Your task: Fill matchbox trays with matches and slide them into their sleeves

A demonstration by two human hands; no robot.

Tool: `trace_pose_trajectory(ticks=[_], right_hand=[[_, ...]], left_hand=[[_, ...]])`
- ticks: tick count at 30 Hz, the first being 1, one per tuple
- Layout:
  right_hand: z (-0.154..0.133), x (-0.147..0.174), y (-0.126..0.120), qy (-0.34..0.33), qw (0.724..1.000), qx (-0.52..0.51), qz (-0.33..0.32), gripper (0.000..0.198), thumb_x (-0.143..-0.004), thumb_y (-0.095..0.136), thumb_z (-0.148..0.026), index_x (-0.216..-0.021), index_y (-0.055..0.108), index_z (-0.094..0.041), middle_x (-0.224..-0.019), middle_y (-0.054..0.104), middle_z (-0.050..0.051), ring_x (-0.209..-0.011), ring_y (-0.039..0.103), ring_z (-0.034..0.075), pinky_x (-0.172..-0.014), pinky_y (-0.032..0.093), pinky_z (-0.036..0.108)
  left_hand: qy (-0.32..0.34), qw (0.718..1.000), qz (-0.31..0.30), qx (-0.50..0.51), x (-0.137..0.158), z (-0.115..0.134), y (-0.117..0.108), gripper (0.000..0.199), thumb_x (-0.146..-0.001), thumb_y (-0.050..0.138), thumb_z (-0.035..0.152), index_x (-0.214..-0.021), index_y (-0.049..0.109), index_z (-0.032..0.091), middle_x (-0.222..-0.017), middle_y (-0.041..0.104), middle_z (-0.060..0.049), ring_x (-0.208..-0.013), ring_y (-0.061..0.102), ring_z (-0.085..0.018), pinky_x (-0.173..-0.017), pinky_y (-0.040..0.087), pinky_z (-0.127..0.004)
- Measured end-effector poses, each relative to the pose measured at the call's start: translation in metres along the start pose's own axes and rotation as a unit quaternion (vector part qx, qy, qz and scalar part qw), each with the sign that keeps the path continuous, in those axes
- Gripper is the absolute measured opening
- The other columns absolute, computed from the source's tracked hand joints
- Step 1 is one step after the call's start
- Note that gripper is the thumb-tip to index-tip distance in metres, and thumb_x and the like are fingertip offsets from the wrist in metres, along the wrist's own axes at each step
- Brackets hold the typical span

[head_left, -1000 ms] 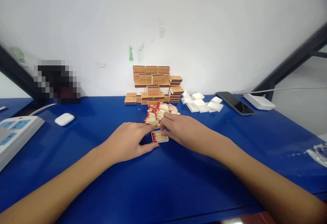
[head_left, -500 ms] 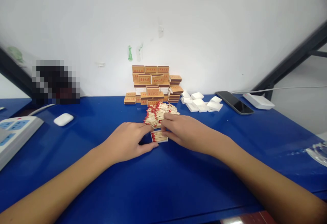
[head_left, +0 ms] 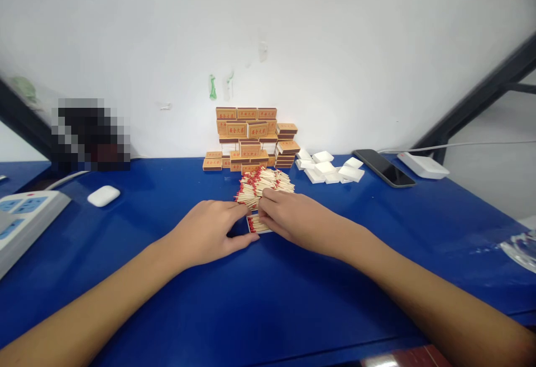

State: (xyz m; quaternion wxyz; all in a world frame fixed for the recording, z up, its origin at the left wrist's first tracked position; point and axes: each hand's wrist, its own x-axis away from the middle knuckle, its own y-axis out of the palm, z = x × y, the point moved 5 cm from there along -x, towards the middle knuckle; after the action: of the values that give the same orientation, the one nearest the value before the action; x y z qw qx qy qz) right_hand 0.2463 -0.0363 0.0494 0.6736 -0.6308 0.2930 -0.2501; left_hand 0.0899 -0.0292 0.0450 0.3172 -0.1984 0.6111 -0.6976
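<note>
A small white matchbox tray (head_left: 253, 230) lies on the blue table with red-tipped matches (head_left: 256, 223) laid lengthwise in it. My left hand (head_left: 209, 230) has its thumb and index finger at the near and far sides of the tray's left end, gripping it. Over the tray's right half, my right hand (head_left: 293, 216) is bent down with its fingers pressed together at the matches. Its fingertips cover that half, so whatever they pinch is hidden. Just behind both hands is a heap of loose matches (head_left: 257, 185), heads mostly toward the left.
Stacked orange matchboxes (head_left: 247, 130) stand against the wall behind the heap. To their right are several white trays (head_left: 324, 168), a phone (head_left: 385, 167) and a white box (head_left: 424, 166). A white earbud case (head_left: 104, 195) and a power strip (head_left: 31, 219) lie on the left.
My right hand has shifted slightly left along the tray and now covers more of its matches. My left hand keeps its place at the tray's left end.
</note>
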Motion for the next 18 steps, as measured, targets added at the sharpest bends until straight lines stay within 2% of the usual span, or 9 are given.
trace_pose_trajectory(ticks=[7,12,15,18], right_hand=[[-0.003,-0.001,0.006,-0.019,0.999,0.027,-0.008,0.017,-0.107,0.048,-0.017,-0.106,0.064,-0.011,-0.105,0.065,0.012,-0.089,0.064,0.022,-0.073,0.047,0.034],[-0.001,-0.003,0.003,-0.019,1.0,-0.009,0.007,0.018,-0.107,0.048,-0.02,-0.104,0.064,-0.012,-0.104,0.064,0.011,-0.085,0.062,0.021,-0.069,0.046,0.032],[0.015,-0.006,-0.002,0.006,0.995,-0.087,0.055,0.017,-0.107,0.049,-0.022,-0.101,0.063,-0.014,-0.1,0.064,0.007,-0.083,0.06,0.018,-0.07,0.044,0.029],[0.039,-0.006,-0.006,0.05,0.985,-0.114,0.124,0.01,-0.103,0.053,-0.017,-0.099,0.062,-0.016,-0.098,0.061,0.006,-0.081,0.057,0.016,-0.071,0.042,0.028]], left_hand=[[0.001,1.0,0.003,0.0,0.0,0.0,0.0,0.028,-0.097,0.066,0.045,-0.084,0.06,0.02,-0.072,0.063,0.001,-0.062,0.06,-0.018,-0.057,0.034,-0.031],[0.003,1.0,0.003,-0.002,0.001,0.0,0.0,0.027,-0.097,0.065,0.046,-0.09,0.064,0.02,-0.072,0.065,0.001,-0.062,0.061,-0.018,-0.057,0.035,-0.031],[0.001,1.0,0.007,0.002,0.001,-0.001,0.0,0.027,-0.098,0.064,0.047,-0.103,0.069,0.021,-0.074,0.067,0.0,-0.062,0.062,-0.018,-0.058,0.037,-0.03],[-0.001,1.0,0.012,0.0,0.001,-0.001,0.001,0.032,-0.098,0.063,0.049,-0.112,0.071,0.021,-0.075,0.068,0.0,-0.063,0.063,-0.018,-0.058,0.039,-0.029]])
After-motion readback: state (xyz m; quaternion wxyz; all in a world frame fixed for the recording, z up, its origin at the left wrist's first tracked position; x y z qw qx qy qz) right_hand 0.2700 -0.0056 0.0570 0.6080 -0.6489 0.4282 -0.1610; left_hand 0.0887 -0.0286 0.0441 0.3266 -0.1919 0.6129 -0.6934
